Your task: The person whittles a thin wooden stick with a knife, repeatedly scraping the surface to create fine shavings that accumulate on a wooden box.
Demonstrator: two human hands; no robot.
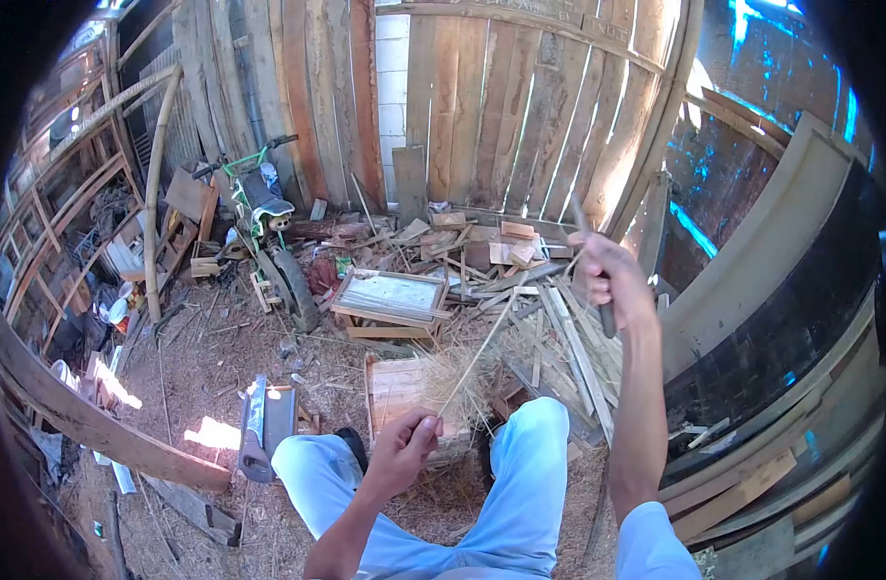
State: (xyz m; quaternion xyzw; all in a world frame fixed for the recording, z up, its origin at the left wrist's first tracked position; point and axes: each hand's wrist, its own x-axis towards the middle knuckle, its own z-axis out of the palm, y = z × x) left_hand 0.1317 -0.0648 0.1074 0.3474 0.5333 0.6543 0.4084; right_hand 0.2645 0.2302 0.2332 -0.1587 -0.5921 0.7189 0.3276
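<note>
My left hand (404, 447) pinches the near end of a long thin bamboo strip (481, 348), low between my knees. The strip runs up and to the right toward my right hand (609, 280), which is raised at arm's length and closed around the dark handle of a knife (597, 280), its blade pointing up. The far end of the strip meets the knife by that hand. Below the strip lies a tuft of pale shavings (467, 387) on a small wooden crate (399, 387). My legs in light blue trousers (520, 483) frame the bottom of the view.
Scrap planks (501, 253) and a framed panel (390, 298) litter the dirt floor ahead. A small green bike (264, 217) leans at the left. A grey tool (264, 425) lies by my left knee. Plank walls (520, 106) and stacked boards (752, 483) close in at back and right.
</note>
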